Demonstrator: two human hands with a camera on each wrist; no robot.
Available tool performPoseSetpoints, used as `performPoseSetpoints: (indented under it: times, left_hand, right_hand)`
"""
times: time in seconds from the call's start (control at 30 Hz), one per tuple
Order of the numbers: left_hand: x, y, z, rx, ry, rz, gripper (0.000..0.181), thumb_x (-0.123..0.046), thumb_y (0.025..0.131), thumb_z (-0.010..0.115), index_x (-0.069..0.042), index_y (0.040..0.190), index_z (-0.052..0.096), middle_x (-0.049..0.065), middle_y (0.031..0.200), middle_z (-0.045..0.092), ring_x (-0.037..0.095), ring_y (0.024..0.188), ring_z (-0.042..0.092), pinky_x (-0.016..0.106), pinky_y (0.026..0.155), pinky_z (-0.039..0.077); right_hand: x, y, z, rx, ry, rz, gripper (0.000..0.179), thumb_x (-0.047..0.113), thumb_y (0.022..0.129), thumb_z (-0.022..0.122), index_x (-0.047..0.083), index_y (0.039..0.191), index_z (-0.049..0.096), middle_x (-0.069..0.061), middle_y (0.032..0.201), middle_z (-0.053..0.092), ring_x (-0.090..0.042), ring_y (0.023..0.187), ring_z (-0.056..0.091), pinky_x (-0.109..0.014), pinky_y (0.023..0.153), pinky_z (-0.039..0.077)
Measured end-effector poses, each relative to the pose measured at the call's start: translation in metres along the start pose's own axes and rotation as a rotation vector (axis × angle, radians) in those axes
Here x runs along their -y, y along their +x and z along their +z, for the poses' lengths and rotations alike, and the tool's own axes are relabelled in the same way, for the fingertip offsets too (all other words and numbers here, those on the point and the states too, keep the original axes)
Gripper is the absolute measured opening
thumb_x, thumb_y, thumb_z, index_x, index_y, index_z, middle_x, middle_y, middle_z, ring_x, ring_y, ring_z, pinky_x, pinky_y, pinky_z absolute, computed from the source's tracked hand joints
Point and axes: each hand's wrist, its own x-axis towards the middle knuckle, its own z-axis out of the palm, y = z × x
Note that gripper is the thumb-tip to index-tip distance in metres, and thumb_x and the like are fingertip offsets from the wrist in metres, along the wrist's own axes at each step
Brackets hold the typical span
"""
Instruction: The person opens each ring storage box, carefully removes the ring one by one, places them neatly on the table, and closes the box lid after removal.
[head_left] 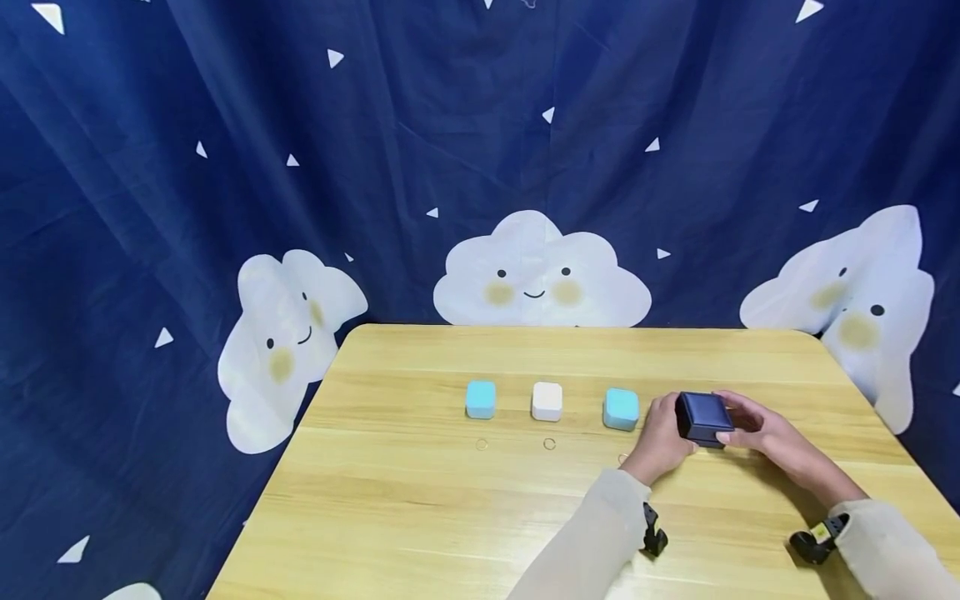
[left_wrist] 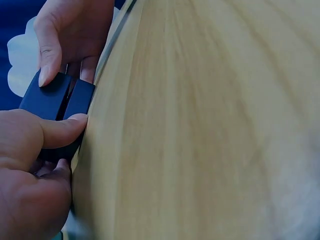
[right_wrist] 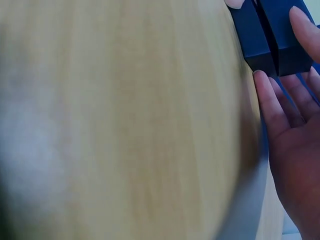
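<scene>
A dark navy ring box [head_left: 703,410] is on the right side of the table, between my two hands. Its lid [left_wrist: 45,100] is slightly parted from its base [left_wrist: 79,100], leaving a narrow dark slit. My left hand [head_left: 663,442] grips the base from the left, thumb on its near side. From the right, my right hand [head_left: 765,429] holds the lid, thumb on the near face and fingers behind; its hand [right_wrist: 300,145] also shows in the right wrist view. What lies inside the box is hidden.
Left of my hands stand a light blue box [head_left: 621,409], a white box [head_left: 547,402] and another light blue box [head_left: 480,400] in a row. A thin ring [head_left: 550,444] lies before the white one, with similar rings before the blue ones. A cloud-print curtain [head_left: 405,167] hangs behind the table.
</scene>
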Motion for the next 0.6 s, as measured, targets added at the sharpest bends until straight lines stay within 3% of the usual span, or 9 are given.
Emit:
performPoseSetpoints:
  times: [0.1, 0.23, 0.6]
  left_hand:
    - [-0.0001, -0.0007, -0.0005, -0.002, 0.006, 0.013, 0.078, -0.008, 0.075, 0.089, -0.018, 0.141, 0.050, -0.005, 0.132, 0.054, 0.004, 0.117, 0.052, 0.018, 0.100, 0.044]
    - [0.0008, -0.0013, -0.0025, 0.002, 0.001, 0.035, 0.076, -0.006, 0.074, 0.088, -0.017, 0.140, 0.051, -0.005, 0.132, 0.055, 0.004, 0.119, 0.051, 0.017, 0.101, 0.043]
    - [0.0064, 0.0021, -0.0006, -0.016, -0.059, 0.068, 0.076, -0.004, 0.072, 0.089, -0.014, 0.139, 0.053, -0.002, 0.132, 0.057, 0.005, 0.122, 0.051, 0.017, 0.103, 0.042]
  right_hand:
    - [-0.0004, 0.0010, -0.0013, 0.007, 0.028, 0.004, 0.074, 0.018, 0.096, 0.067, -0.005, 0.154, 0.029, 0.017, 0.123, 0.053, 0.011, 0.105, 0.052, -0.012, 0.082, 0.044]
    - [-0.0009, 0.0020, -0.0020, 0.013, 0.077, 0.009, 0.072, 0.017, 0.097, 0.064, -0.006, 0.155, 0.027, 0.032, 0.121, 0.048, 0.015, 0.107, 0.050, -0.010, 0.083, 0.041]
    - [-0.0028, 0.0066, -0.0036, 0.015, 0.179, 0.019, 0.062, 0.016, 0.100, 0.059, -0.001, 0.154, 0.032, 0.034, 0.123, 0.048, 0.016, 0.110, 0.047, -0.010, 0.085, 0.037]
